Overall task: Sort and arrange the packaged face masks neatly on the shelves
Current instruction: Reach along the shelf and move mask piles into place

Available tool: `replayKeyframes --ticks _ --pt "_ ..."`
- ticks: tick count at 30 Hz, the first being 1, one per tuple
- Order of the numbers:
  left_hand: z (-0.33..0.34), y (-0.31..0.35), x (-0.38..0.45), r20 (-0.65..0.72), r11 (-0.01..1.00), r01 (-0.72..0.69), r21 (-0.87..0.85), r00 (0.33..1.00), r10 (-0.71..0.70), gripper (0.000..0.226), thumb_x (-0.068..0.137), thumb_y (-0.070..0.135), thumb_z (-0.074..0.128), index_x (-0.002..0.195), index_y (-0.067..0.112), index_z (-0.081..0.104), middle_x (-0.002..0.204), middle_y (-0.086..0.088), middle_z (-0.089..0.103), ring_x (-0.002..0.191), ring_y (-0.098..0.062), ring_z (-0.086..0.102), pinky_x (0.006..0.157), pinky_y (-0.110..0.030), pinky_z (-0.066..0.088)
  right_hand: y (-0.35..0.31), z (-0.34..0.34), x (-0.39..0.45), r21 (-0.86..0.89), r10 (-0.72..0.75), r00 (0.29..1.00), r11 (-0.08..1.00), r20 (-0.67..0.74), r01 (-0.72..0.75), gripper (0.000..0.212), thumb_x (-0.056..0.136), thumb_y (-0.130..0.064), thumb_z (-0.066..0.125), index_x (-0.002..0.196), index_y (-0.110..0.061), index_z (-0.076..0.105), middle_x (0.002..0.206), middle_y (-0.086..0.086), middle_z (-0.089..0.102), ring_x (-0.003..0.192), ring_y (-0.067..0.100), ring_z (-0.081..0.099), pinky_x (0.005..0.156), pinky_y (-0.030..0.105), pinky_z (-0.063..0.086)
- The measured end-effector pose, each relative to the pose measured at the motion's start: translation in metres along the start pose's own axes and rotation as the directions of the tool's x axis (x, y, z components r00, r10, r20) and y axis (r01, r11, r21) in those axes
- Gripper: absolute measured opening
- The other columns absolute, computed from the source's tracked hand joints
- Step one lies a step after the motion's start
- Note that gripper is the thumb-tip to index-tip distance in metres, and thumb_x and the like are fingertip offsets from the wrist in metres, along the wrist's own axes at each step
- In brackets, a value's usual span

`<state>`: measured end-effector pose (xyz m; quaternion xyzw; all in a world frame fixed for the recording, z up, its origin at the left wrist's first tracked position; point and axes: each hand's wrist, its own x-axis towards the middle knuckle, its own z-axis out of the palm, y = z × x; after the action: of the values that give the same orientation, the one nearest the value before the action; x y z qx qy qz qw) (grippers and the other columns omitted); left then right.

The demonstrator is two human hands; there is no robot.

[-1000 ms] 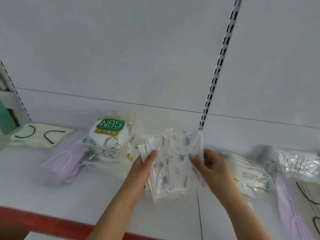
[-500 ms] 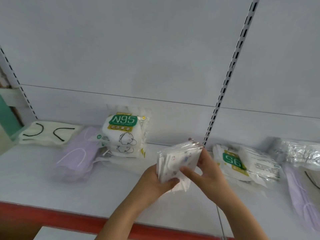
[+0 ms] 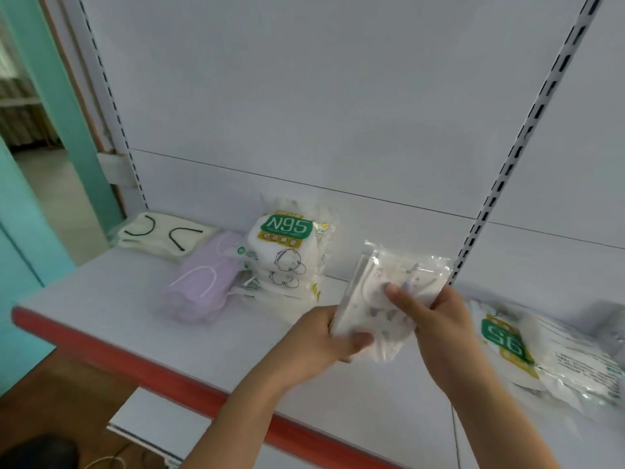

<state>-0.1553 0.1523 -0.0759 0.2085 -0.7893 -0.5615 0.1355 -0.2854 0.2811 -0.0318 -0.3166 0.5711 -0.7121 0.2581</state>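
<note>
- Patterned mask packs [image 3: 389, 299]: we hold a small stack above the shelf [image 3: 135, 319], right of the upright N95 pack [image 3: 287, 245].
- Left hand [image 3: 318, 343] grips the stack's lower edge.
- Right hand [image 3: 436, 319] pinches its right side, thumb across the front.
- Purple masks [image 3: 203, 282] lie left of the N95 pack.

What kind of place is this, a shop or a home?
Probably a shop. The white shelf has a red front edge and slotted metal uprights as retail racks do, and it holds packaged stock such as the N95 mask packs.
</note>
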Motion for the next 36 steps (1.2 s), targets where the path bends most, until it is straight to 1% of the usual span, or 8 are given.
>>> replayKeyframes --ticks 6,13,17,21,24,26,31,36 --pt "-0.063 0.004 -0.049 -0.174 0.997 0.060 -0.045 0.982 -0.067 0.025 0.084 0.027 0.083 0.107 0.026 0.074 0.096 0.006 0.079 0.087 -0.006 0.074 0.073 -0.019 0.056 0.001 0.020 0.008 0.089 0.176 0.980 0.979 0.089 -0.183 0.032 0.079 -0.016 0.069 0.109 -0.005 0.071 0.104 0.018 0.075 0.096 0.035 0.072 0.088 0.046 0.054" --pt "-0.130 -0.032 -0.093 -0.525 0.926 0.059 -0.372 0.809 -0.263 0.017 0.095 0.018 0.068 0.111 0.019 0.073 0.101 0.001 0.079 0.092 -0.012 0.074 0.073 -0.018 0.055 0.032 0.094 -0.007 -0.207 0.359 0.909 0.925 0.211 -0.318 0.018 0.090 -0.003 0.067 0.107 -0.011 0.067 0.091 0.010 0.077 0.081 0.023 0.073 0.061 0.036 0.059" --pt "-0.176 -0.054 -0.116 -0.498 0.916 0.110 -0.386 0.811 -0.307 0.040 0.090 0.029 0.075 0.128 0.029 0.063 0.120 0.005 0.075 0.110 -0.017 0.072 0.102 -0.044 0.053 0.052 0.163 -0.009 -0.222 0.430 0.878 0.896 0.209 -0.385 0.017 0.092 -0.003 0.065 0.107 -0.008 0.059 0.103 0.025 0.065 0.088 0.036 0.069 0.059 0.039 0.061" --pt "-0.247 -0.077 -0.132 -0.660 0.930 0.157 -0.332 0.666 -0.348 0.092 0.049 0.065 0.091 0.130 0.037 0.059 0.130 0.006 0.068 0.115 -0.024 0.069 0.101 -0.050 0.054 0.054 0.234 0.002 -0.233 0.424 0.855 0.901 0.300 -0.365 0.020 0.093 -0.008 0.066 0.109 -0.004 0.055 0.104 0.030 0.064 0.082 0.028 0.069 0.063 0.036 0.062" --pt "-0.295 -0.094 -0.130 -0.725 0.946 0.169 -0.277 0.609 -0.321 0.064 0.071 0.046 0.088 0.126 0.031 0.059 0.122 0.004 0.068 0.106 -0.021 0.070 0.090 -0.039 0.059 0.061 0.289 0.016 -0.221 0.439 0.828 0.897 0.347 -0.383 0.026 0.094 -0.007 0.063 0.118 -0.004 0.053 0.108 0.016 0.069 0.094 0.025 0.070 0.070 0.033 0.062" --pt "-0.324 -0.103 -0.121 -0.747 0.960 0.199 -0.195 0.604 -0.277 0.046 0.085 0.030 0.080 0.125 0.028 0.057 0.113 0.010 0.066 0.098 -0.013 0.068 0.077 -0.026 0.059 0.068 0.320 0.027 -0.205 0.494 0.792 0.869 0.358 -0.450 0.034 0.093 -0.007 0.064 0.126 -0.007 0.052 0.118 0.011 0.065 0.102 0.025 0.068 0.080 0.034 0.062" --pt "-0.369 -0.145 -0.090 -0.727 0.932 0.361 0.010 0.643 -0.241 0.055 0.089 0.025 0.077 0.137 0.013 0.055 0.130 -0.003 0.059 0.114 -0.023 0.060 0.092 -0.032 0.049 0.082 0.361 0.036 -0.279 0.630 0.707 0.776 0.321 -0.565 0.032 0.093 -0.018 0.064 0.117 -0.016 0.043 0.113 0.003 0.055 0.108 0.022 0.055 0.110 0.039 0.044" --pt "-0.372 -0.164 -0.055 -0.664 0.893 0.425 0.149 0.712 -0.228 0.064 0.093 0.031 0.071 0.148 0.010 0.045 0.146 -0.010 0.053 0.132 -0.030 0.051 0.104 -0.036 0.042 0.082 0.381 0.041 -0.327 0.655 0.696 0.754 0.296 -0.570 0.060 0.096 -0.021 0.060 0.147 -0.006 0.032 0.139 0.007 0.042 0.138 0.029 0.038 0.110 0.033 0.032"
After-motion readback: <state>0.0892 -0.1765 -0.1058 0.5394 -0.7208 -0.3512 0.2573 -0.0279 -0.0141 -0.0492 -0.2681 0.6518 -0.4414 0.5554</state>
